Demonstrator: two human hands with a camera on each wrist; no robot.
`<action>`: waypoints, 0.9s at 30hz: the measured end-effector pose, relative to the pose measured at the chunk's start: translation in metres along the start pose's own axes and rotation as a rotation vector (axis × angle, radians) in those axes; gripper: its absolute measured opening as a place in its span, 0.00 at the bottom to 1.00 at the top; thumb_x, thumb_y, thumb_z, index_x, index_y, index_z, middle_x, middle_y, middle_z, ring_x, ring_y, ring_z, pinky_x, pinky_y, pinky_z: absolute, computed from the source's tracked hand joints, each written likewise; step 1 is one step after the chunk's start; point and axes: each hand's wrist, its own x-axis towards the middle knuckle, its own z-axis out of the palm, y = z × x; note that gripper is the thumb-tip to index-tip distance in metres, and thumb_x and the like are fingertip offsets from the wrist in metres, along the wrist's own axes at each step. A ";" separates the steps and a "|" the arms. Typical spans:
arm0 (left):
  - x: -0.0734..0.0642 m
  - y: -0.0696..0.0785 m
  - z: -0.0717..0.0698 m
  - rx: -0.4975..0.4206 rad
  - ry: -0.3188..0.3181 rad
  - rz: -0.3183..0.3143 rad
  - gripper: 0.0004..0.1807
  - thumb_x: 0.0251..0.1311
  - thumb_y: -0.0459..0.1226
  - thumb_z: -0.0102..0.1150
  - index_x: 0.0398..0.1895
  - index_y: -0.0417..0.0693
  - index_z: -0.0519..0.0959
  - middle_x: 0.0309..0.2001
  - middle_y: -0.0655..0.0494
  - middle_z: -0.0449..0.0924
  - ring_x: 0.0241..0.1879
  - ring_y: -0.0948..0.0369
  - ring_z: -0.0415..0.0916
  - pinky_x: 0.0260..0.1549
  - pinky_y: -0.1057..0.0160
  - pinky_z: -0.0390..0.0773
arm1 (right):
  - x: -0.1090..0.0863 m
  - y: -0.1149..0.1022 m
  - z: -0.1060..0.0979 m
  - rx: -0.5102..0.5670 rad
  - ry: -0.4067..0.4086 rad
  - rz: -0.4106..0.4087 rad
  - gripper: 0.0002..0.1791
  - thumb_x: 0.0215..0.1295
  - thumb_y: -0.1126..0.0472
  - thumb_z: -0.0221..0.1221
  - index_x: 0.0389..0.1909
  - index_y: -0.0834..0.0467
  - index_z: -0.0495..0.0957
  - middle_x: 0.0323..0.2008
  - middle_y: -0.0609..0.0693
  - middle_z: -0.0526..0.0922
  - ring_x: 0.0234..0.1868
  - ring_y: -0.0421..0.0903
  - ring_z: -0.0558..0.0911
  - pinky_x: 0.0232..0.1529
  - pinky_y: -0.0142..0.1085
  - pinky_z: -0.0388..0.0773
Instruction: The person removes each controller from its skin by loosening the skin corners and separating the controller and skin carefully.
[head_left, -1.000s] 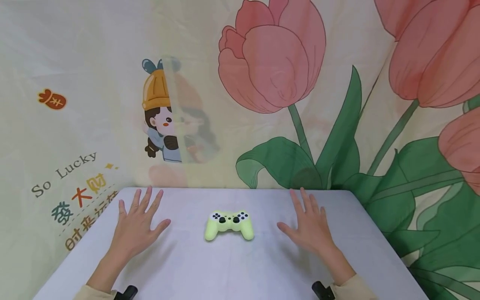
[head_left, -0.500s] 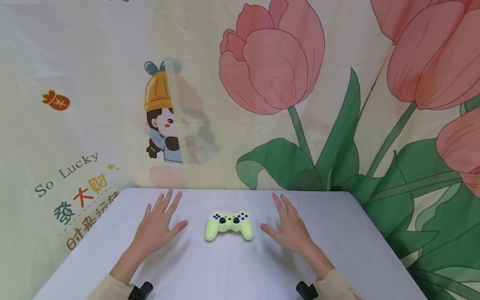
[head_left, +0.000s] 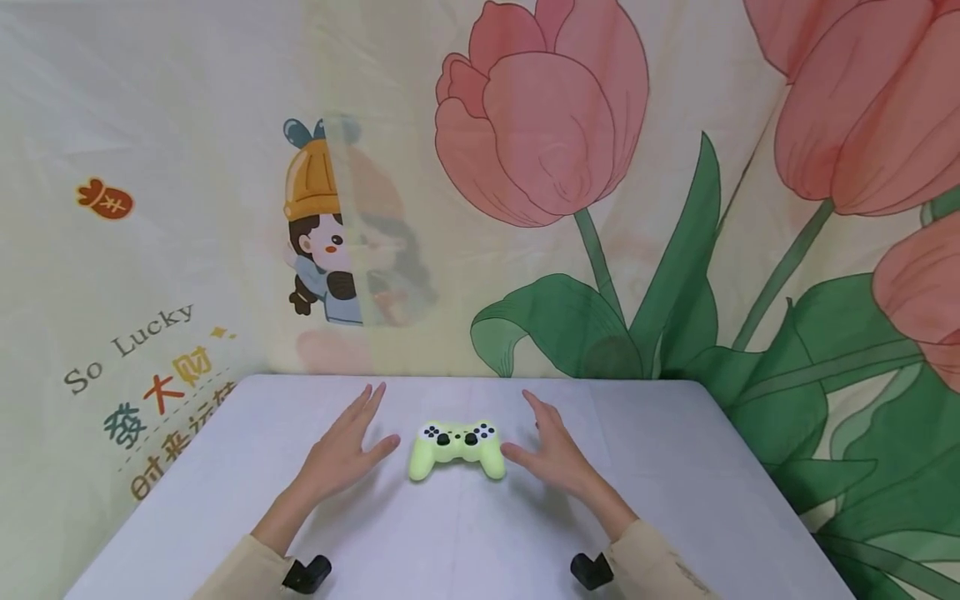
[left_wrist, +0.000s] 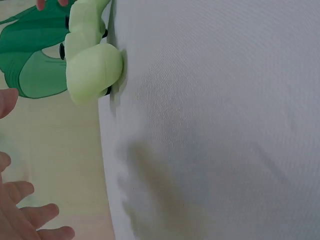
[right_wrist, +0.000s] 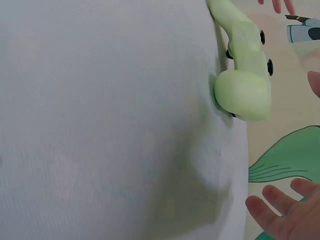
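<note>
A pale green game controller (head_left: 457,450) with black thumbsticks and buttons lies on the white table, its two grips toward the person. To its left, my left hand (head_left: 341,458) hovers over the table with fingers stretched out and the thumb toward the controller. My right hand (head_left: 553,457) is held on the other side, its thumb tip right beside the controller's right grip in the head view. Neither hand holds anything. The left wrist view shows the controller (left_wrist: 92,70) side-on with spread fingers below it. In the right wrist view, the fingers (right_wrist: 280,210) are also apart from the controller (right_wrist: 245,92).
The white-covered table (head_left: 457,550) reaches back to a hanging cloth (head_left: 405,350) printed with tulips and a cartoon figure. Black wrist cameras sit at both cuffs, the left camera (head_left: 309,575) and the right camera (head_left: 591,571).
Both hands have moved inward from the table's sides toward the controller, and their fingers have turned more edge-on. The controller has stayed where it was.
</note>
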 end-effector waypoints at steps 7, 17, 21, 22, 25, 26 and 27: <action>0.008 0.001 0.011 -0.159 -0.082 -0.041 0.52 0.71 0.59 0.63 0.88 0.56 0.46 0.83 0.38 0.54 0.79 0.36 0.57 0.72 0.29 0.61 | 0.004 -0.007 0.011 0.053 -0.088 0.035 0.55 0.65 0.46 0.73 0.85 0.50 0.51 0.77 0.64 0.63 0.65 0.64 0.78 0.56 0.61 0.80; 0.012 0.006 0.023 -0.304 -0.153 -0.050 0.56 0.65 0.52 0.73 0.88 0.52 0.48 0.76 0.36 0.66 0.64 0.41 0.77 0.60 0.39 0.78 | 0.011 -0.012 0.022 0.060 -0.107 0.050 0.56 0.62 0.51 0.76 0.84 0.53 0.53 0.74 0.65 0.67 0.56 0.58 0.80 0.52 0.52 0.80; 0.013 0.011 0.026 -0.358 -0.167 -0.052 0.57 0.63 0.49 0.76 0.87 0.52 0.49 0.76 0.36 0.67 0.63 0.40 0.78 0.59 0.42 0.81 | 0.013 -0.011 0.026 0.060 -0.114 0.062 0.56 0.61 0.52 0.77 0.84 0.53 0.54 0.73 0.65 0.67 0.53 0.54 0.79 0.48 0.48 0.79; 0.013 0.012 0.027 -0.368 -0.170 -0.050 0.57 0.62 0.48 0.76 0.87 0.52 0.49 0.76 0.36 0.67 0.63 0.40 0.78 0.59 0.42 0.81 | 0.013 -0.011 0.027 0.059 -0.115 0.067 0.57 0.60 0.52 0.77 0.84 0.53 0.54 0.73 0.65 0.68 0.53 0.54 0.79 0.47 0.47 0.79; 0.015 0.014 0.029 -0.382 -0.181 -0.053 0.57 0.61 0.47 0.77 0.87 0.54 0.50 0.76 0.36 0.67 0.63 0.40 0.78 0.59 0.43 0.82 | 0.015 -0.012 0.028 0.068 -0.119 0.077 0.57 0.59 0.52 0.78 0.84 0.52 0.54 0.73 0.65 0.68 0.52 0.53 0.78 0.47 0.46 0.78; 0.015 0.014 0.030 -0.385 -0.183 -0.058 0.57 0.61 0.47 0.77 0.87 0.54 0.50 0.76 0.36 0.67 0.63 0.41 0.78 0.58 0.43 0.82 | 0.015 -0.012 0.029 0.071 -0.122 0.078 0.58 0.59 0.52 0.78 0.84 0.52 0.54 0.73 0.65 0.68 0.52 0.53 0.78 0.48 0.45 0.78; 0.016 0.014 0.031 -0.386 -0.186 -0.064 0.58 0.61 0.47 0.77 0.87 0.55 0.51 0.76 0.37 0.67 0.63 0.41 0.78 0.58 0.43 0.82 | 0.016 -0.012 0.029 0.072 -0.124 0.076 0.58 0.59 0.53 0.78 0.84 0.52 0.54 0.73 0.65 0.68 0.52 0.53 0.78 0.47 0.45 0.78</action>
